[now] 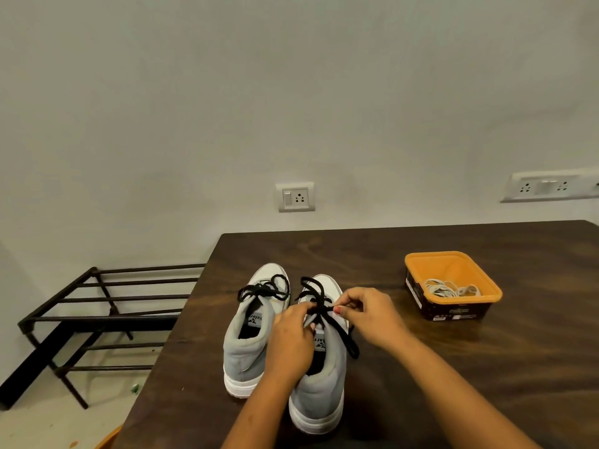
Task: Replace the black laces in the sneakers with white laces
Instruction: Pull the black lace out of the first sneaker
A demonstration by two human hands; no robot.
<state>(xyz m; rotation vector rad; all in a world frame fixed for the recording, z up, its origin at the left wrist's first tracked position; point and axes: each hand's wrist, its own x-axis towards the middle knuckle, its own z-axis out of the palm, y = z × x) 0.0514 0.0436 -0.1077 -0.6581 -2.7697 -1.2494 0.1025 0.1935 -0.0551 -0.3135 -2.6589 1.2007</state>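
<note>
**HEAD VIEW: BOTH HANDS AT THE LACE KNOT OF THE RIGHT SNEAKER**

Head view. The left hand (288,340) and right hand (372,319) meet over the right grey-and-white fabric sneaker (324,395), which stands on the dark brown wooden worktop (486,367) with its heel toward the person.

The left fingers (299,311) are curled round the black lace (351,345) at the knot. The right fingers (348,301) are drawn narrow, with thumb and forefinger pinching the same lace. One loose end of the lace trails from below the right fingers down the sneaker's side onto the worktop.

The left grey-and-white fabric sneaker (243,348) stands just left of the left fingers, touching or nearly touching the right sneaker. Its second black lace (262,290) is tied in a bow beyond and left of the fingers.

The square orange plastic container (453,259) sits well to the right of the right fingers. The coiled white laces (450,288) lie inside it.

A black metal rack (107,299) stands on the floor, far left of the fingers. A white wall socket (295,197) is mounted on the wall beyond the fingers.
</note>
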